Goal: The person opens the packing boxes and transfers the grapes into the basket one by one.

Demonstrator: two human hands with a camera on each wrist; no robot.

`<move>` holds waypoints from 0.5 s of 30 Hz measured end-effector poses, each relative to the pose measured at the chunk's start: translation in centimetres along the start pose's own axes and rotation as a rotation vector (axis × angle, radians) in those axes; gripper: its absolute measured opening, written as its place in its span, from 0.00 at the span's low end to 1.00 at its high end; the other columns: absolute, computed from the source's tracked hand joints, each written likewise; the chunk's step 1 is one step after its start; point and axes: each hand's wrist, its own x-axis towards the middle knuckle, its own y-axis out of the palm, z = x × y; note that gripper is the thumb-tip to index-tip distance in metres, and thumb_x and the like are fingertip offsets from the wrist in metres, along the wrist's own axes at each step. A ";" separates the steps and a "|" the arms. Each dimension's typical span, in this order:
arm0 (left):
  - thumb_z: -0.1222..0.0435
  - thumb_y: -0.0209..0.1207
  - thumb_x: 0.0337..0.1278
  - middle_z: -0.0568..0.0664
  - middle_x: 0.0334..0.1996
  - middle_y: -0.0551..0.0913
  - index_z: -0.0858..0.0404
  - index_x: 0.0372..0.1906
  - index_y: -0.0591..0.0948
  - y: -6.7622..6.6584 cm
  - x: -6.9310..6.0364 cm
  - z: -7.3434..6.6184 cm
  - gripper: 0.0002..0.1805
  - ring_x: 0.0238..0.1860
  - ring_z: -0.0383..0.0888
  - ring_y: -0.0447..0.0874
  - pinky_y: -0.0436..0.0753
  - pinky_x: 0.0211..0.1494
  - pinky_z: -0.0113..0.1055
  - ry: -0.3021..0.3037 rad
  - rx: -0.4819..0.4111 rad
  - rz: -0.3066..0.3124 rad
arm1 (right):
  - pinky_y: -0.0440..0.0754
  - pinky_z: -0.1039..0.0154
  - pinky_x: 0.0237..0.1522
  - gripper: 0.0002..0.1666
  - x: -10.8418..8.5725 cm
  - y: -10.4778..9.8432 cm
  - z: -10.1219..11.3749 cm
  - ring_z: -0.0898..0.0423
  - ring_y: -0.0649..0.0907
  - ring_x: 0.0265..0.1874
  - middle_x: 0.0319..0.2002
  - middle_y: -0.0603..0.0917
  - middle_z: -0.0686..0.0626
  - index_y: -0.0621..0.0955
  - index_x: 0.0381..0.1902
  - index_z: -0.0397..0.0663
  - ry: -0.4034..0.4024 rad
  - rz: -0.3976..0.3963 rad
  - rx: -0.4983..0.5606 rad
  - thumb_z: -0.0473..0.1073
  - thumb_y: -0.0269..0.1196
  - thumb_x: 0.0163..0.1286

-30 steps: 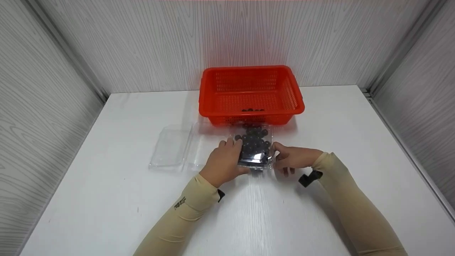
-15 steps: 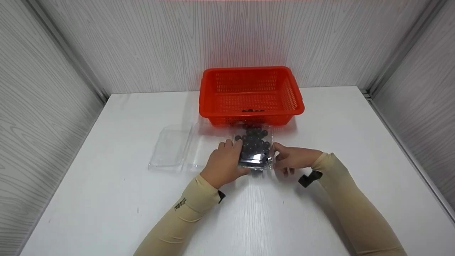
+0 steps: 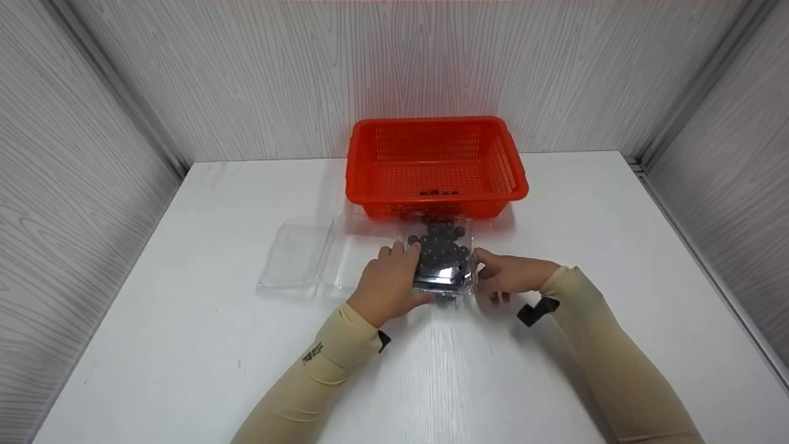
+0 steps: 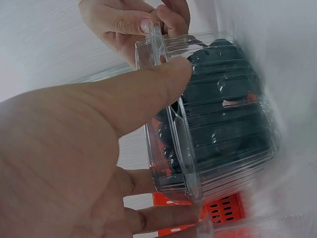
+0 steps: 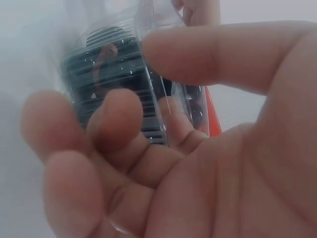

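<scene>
A clear plastic box (image 3: pixel 442 262) packed with dark round balls (image 3: pixel 441 246) is between my hands, just in front of the red basket. My left hand (image 3: pixel 388 283) grips its left side; in the left wrist view the thumb (image 4: pixel 173 77) lies over the box's edge and the other fingers pass behind. On the right side, my right hand (image 3: pixel 508 272) pinches the rim between thumb (image 5: pixel 173 54) and index finger, its remaining fingers curled beneath. Ribbed walls of the box (image 4: pixel 223 129) show dark contents inside. The lid seam appears closed where visible.
A red perforated basket (image 3: pixel 428 123) stands against the back wall, with several dark balls (image 3: pixel 435 192) visible at its front. Two clear plastic pieces, one tray-like (image 3: pixel 296 256) and one partly behind my left hand (image 3: pixel 354 259), lie to the left on the white table (image 3: pixel 185 345).
</scene>
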 end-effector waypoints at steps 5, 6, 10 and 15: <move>0.41 0.75 0.49 0.64 0.56 0.77 0.68 0.72 0.70 0.0 0.0 0.0 0.52 0.51 0.58 0.78 0.85 0.49 0.51 0.006 0.006 -0.013 | 0.81 0.59 0.33 0.20 -0.1 0.1 0.2 0.51 0.83 0.28 0.33 0.84 0.38 0.65 0.58 0.50 0.008 -0.006 0.001 0.40 0.58 0.73; 0.41 0.75 0.49 0.64 0.56 0.77 0.68 0.72 0.70 0.0 0.0 0.0 0.52 0.51 0.58 0.78 0.85 0.49 0.51 0.007 0.009 -0.014 | 0.80 0.59 0.33 0.20 -0.1 0.1 0.3 0.51 0.83 0.28 0.33 0.84 0.38 0.65 0.58 0.50 0.010 -0.008 0.000 0.41 0.58 0.73; 0.41 0.75 0.49 0.64 0.56 0.77 0.68 0.71 0.70 -0.1 0.0 0.0 0.52 0.50 0.58 0.78 0.85 0.48 0.51 0.010 0.006 -0.018 | 0.80 0.59 0.33 0.20 -0.1 0.2 0.4 0.52 0.83 0.28 0.35 0.84 0.40 0.65 0.58 0.50 0.017 -0.013 -0.005 0.41 0.58 0.73; 0.41 0.76 0.48 0.63 0.54 0.78 0.68 0.69 0.71 -0.1 -0.1 0.0 0.50 0.48 0.58 0.79 0.85 0.47 0.51 0.017 -0.003 -0.037 | 0.80 0.59 0.33 0.21 0.0 0.3 0.4 0.51 0.83 0.28 0.40 0.83 0.41 0.64 0.59 0.49 0.014 -0.022 -0.013 0.41 0.58 0.73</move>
